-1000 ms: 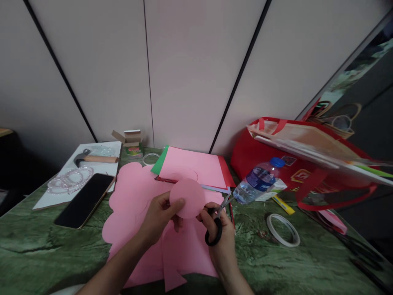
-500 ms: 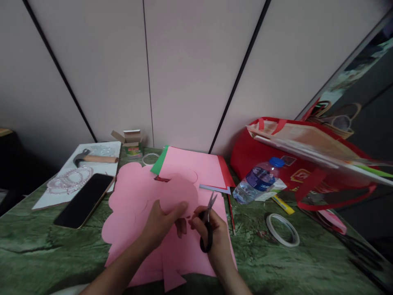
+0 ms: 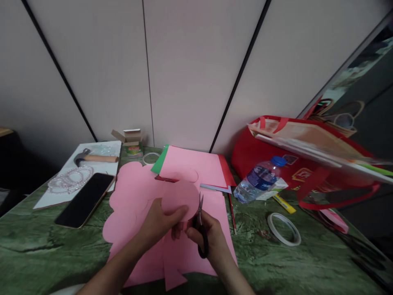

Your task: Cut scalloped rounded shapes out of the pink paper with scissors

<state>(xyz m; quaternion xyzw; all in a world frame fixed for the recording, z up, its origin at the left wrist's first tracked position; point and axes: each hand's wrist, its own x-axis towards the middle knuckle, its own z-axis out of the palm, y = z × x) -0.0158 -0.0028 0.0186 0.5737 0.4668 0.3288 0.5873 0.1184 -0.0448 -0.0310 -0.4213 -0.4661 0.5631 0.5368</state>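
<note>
Pinched between the thumb and fingers of my left hand (image 3: 166, 219) is a rounded piece of pink paper (image 3: 181, 198), raised above the other sheets. My right hand (image 3: 210, 235) grips a pair of scissors (image 3: 201, 223) with black handles. Their blades point away from me, close to the right edge of the rounded piece; I cannot tell whether they touch it. Below both hands lie large pink paper sheets (image 3: 211, 258), one with a scalloped left edge (image 3: 123, 205). A narrow pink strip hangs near the front.
A phone (image 3: 86, 200), a hammer (image 3: 98, 158) and beaded loops (image 3: 70, 180) lie left. Behind are stacked coloured sheets (image 3: 193, 164) and a small box (image 3: 133, 147). To the right are a water bottle (image 3: 258, 180), a tape roll (image 3: 284, 229), a pencil (image 3: 232, 213) and a red bag (image 3: 245, 151).
The rounded pink piece has turned in my left hand and its outline now shows as a disc. The scissors have shifted left, up against its right side.
</note>
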